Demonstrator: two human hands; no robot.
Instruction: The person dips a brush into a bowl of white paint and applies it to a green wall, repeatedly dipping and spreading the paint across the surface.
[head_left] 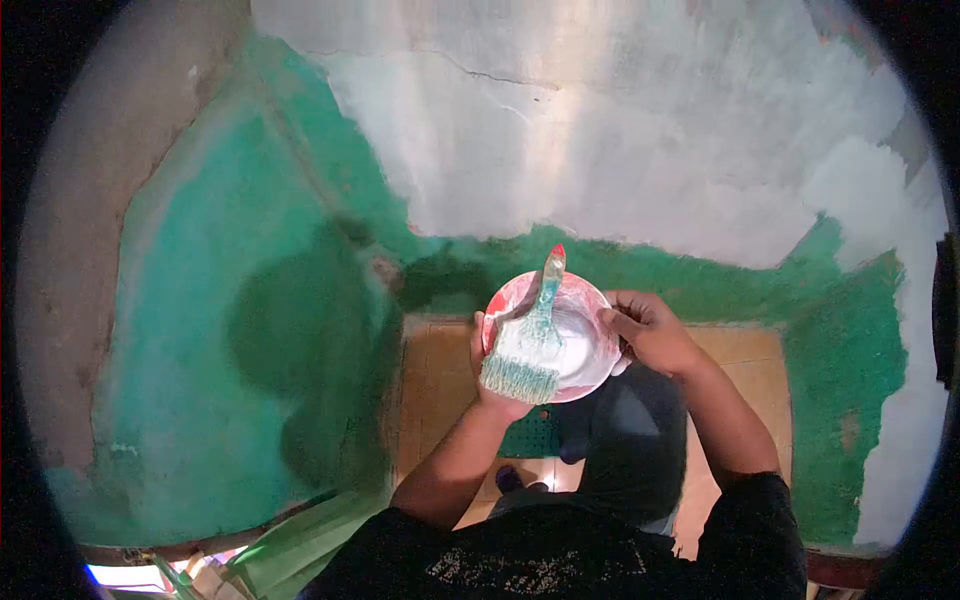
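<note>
Way in from above, right side of the bowl [597, 308].
Between the brush [535, 335] and the right hand [655, 332], the white mix [575, 352] lies reachable; the brush bars the left half, bristles over the rim near the left hand [503, 405]. Ahead of the grip stands the wall [640, 180], its gap hard to judge; a leg [645, 430] blocks below.

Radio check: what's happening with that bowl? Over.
Left fingers and right fingers holding bowl. Brush across it, hiding some white paste. No obstruction seen.
</note>
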